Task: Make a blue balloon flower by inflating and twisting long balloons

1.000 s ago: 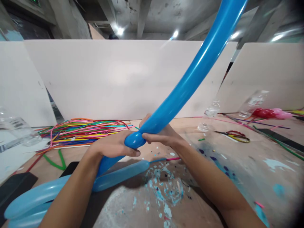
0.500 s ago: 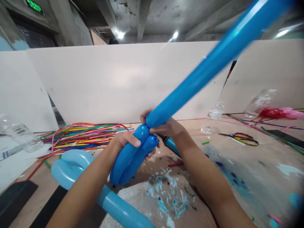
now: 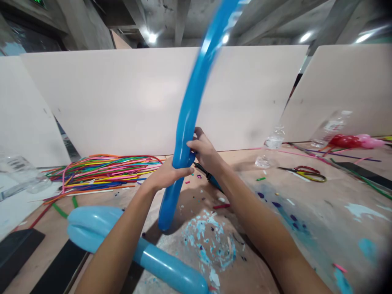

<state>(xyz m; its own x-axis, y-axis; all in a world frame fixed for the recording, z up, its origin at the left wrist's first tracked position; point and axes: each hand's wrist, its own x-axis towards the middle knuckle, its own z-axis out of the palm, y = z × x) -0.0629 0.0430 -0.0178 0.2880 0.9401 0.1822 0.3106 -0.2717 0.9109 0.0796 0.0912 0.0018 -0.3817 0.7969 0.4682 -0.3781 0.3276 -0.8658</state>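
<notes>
A long dark blue modelling balloon (image 3: pixel 190 104) rises from my hands past the top of the view, its upper length blurred by motion. My left hand (image 3: pixel 167 173) wraps around its lower part, thumb across the front. Just above and to the right, my right hand (image 3: pixel 203 149) grips at the balloon's side, where a small blue bulge shows by the fingers. The lower end points down over the table. Under my left forearm lies a light blue balloon (image 3: pixel 171 263) with a folded loop at its left end.
Many uninflated balloons (image 3: pixel 104 173) lie in a bundle at the back left. A pump (image 3: pixel 214 181) is partly behind my right arm. Scissors (image 3: pixel 306 173), clear bottles (image 3: pixel 272 145) and red and pink balloons (image 3: pixel 352 141) lie to the right. White boards (image 3: pixel 122 102) stand behind.
The dark blue balloon has swung from leaning right to nearly upright. Its folded lower part has turned, so the two segments no longer show side by side.
</notes>
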